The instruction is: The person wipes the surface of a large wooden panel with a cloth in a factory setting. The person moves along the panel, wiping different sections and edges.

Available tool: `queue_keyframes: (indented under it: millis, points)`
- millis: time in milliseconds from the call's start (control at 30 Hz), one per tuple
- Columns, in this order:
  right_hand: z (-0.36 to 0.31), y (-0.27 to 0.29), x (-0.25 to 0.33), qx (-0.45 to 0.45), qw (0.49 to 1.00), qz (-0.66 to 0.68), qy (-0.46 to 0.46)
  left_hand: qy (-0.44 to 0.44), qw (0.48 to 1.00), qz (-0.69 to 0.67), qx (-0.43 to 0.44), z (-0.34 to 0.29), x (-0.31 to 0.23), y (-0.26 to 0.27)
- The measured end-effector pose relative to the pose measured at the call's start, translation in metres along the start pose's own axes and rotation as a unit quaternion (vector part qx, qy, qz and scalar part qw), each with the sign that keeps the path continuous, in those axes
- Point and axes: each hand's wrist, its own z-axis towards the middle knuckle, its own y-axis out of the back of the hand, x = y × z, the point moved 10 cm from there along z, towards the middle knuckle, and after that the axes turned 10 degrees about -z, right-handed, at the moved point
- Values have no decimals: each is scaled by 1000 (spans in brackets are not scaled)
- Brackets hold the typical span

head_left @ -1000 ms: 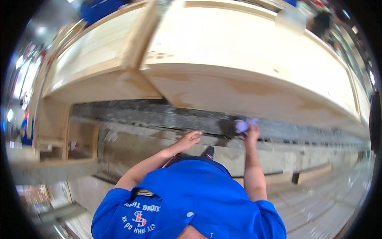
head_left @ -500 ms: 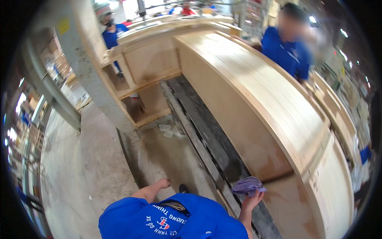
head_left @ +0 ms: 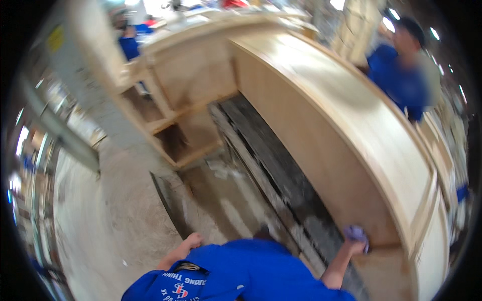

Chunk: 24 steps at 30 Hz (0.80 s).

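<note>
My right hand point(head_left: 358, 246) is closed on a bunched purple cloth point(head_left: 355, 233). The cloth is at the inner face of a long, pale wooden cabinet point(head_left: 321, 155), close to the divider at its near end. Low at my left side is my left hand point(head_left: 193, 240), its fingers curled in, with nothing visible in it. Motion blurs both hands a little.
The cabinet rests along a dark, worn bench or conveyor point(head_left: 273, 145). Beyond it stands another wooden frame with open compartments point(head_left: 175, 135), beside a grey pillar point(head_left: 95, 85). A co-worker in blue point(head_left: 401, 80) is across the cabinet; another person point(head_left: 129, 45) is at the far left.
My right hand has moved right and forward with the cloth, reaching the cabinet's inner panel. My left hand appears farther left. The view has shifted, and the co-worker across appears farther right.
</note>
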Motion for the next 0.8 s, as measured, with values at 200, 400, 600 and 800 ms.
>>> queue_keyframes:
  millis: [200,400,600,800]
  points:
    - [-100,71,-31,-495,869,20,-11,-129,991,18,-19,91,-114,23]
    - [-79,25,-105,-487,761,-328,-274,-76,996,6,47,152,-155,61]
    - [2,-185,-185,-74,634,-719,-275,-19,998,47,29,186,-163,130]
    - [21,-231,-252,46,431,-856,-280,-43,983,110,138,232,-202,142]
